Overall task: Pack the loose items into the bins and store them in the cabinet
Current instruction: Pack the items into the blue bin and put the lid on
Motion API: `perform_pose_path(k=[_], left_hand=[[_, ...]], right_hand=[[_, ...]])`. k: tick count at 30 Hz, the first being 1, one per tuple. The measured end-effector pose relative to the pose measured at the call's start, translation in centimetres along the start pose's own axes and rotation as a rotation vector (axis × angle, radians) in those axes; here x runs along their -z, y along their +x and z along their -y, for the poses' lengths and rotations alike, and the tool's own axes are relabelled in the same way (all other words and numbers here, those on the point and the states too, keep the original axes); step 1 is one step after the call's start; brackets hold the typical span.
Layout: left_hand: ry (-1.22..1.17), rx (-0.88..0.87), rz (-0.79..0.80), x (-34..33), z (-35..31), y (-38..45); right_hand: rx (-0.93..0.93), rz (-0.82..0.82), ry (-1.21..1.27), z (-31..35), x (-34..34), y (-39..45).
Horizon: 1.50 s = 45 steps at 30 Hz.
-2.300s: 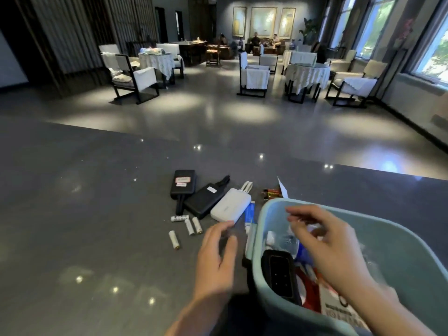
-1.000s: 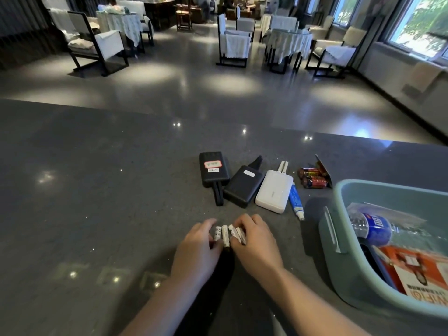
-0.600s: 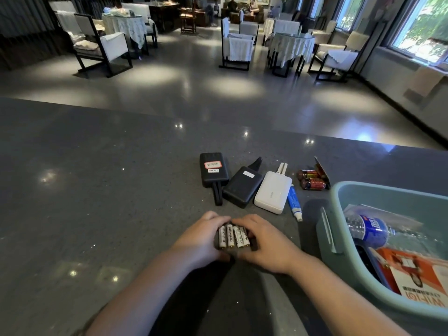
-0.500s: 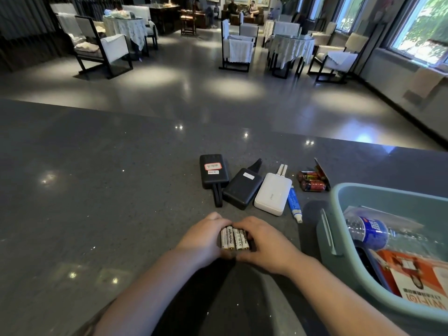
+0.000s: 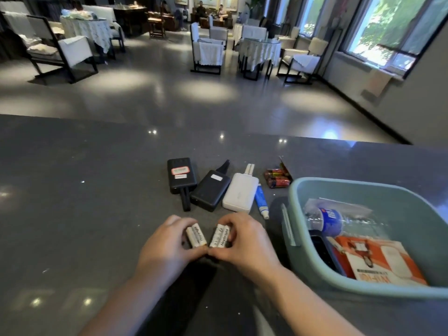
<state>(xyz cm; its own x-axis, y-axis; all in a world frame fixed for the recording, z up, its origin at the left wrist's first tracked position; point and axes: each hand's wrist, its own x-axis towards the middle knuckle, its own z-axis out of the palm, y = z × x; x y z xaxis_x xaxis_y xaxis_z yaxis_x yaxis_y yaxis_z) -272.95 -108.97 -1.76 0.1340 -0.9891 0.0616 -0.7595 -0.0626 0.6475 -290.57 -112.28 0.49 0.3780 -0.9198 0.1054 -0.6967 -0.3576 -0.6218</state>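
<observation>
My left hand point(image 5: 167, 248) pinches two white batteries point(image 5: 196, 236) just above the dark counter. My right hand point(image 5: 244, 243) pinches two more white batteries point(image 5: 220, 236) beside them, thumbs nearly touching. Behind my hands lie a black power bank with a red label point(image 5: 181, 175), a second black power bank point(image 5: 210, 194), a white power bank point(image 5: 240, 195), a blue tube point(image 5: 261, 202) and red batteries point(image 5: 277, 178). The teal bin point(image 5: 315, 187) stands at the right, holding a bottle point(image 5: 329, 220), an orange box point(image 5: 383, 260) and a black device point(image 5: 323, 253).
The dark stone counter point(image 5: 72, 202) stretches wide to the left. Its far edge drops to a glossy floor with chairs and cloth-covered tables point(image 5: 259, 47) beyond. People sit at the far end of the room. Windows run along the right wall.
The gathered batteries have split into two pairs, one in each hand, and the pairs have moved slightly apart. Earlier my hands swept them together from the counter.
</observation>
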Motion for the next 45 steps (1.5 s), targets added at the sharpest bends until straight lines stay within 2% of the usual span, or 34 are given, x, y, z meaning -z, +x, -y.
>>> perform_pose_path(k=[5, 10, 12, 16, 19, 21, 25, 29, 32, 35, 38, 40, 45], left_hand=[[-0.268, -0.081, -0.140, 0.7, -6.3, -0.7], [-0.428, -0.143, -0.099, -2.0, -12.2, -0.9], [-0.439, -0.158, -0.084, -3.3, -14.2, -0.8], [-0.393, -0.183, -0.073, -5.8, -17.5, -0.3], [-0.337, -0.185, -0.069, -7.1, -19.6, 0.2], [-0.277, -0.192, -0.073, -7.8, -20.6, 0.6], [-0.115, -0.208, -0.063, -8.7, -21.2, 1.3], [0.112, -0.263, -0.006, -9.4, -21.4, 2.1], [0.195, -0.285, 0.051, -9.9, -21.5, 2.8], [0.310, -0.297, 0.146, -10.1, -21.5, 3.6], [0.408, -0.315, 0.223, -10.0, -21.8, 4.7], [0.468, -0.326, 0.288, -9.7, -22.3, 5.4], [0.629, -0.381, 0.459, -9.0, -22.8, 7.8]], right_hand=[[-0.013, -0.197, 0.050, 0.7, 6.3, -4.2], [-0.061, -0.336, -0.038, -3.0, 13.3, -7.2], [-0.123, -0.335, -0.068, -6.1, 16.2, -7.3], [-0.289, -0.149, -0.204, -11.7, 19.8, -6.9], [-0.312, 0.028, -0.272, -13.7, 19.4, -5.8], [-0.225, 0.175, -0.324, -14.4, 18.9, -4.9], [0.065, 0.428, -0.511, -15.7, 17.9, -3.3], [0.165, 0.487, -0.560, -16.3, 17.4, -2.7], [0.202, 0.497, -0.536, -16.6, 17.1, -2.5], [0.198, 0.481, -0.447, -17.2, 16.8, -2.3], [0.143, 0.399, -0.260, -17.7, 17.1, -2.4], [0.089, 0.281, -0.129, -17.7, 17.6, -2.6], [-0.014, -0.051, 0.017, -17.8, 18.5, -2.3]])
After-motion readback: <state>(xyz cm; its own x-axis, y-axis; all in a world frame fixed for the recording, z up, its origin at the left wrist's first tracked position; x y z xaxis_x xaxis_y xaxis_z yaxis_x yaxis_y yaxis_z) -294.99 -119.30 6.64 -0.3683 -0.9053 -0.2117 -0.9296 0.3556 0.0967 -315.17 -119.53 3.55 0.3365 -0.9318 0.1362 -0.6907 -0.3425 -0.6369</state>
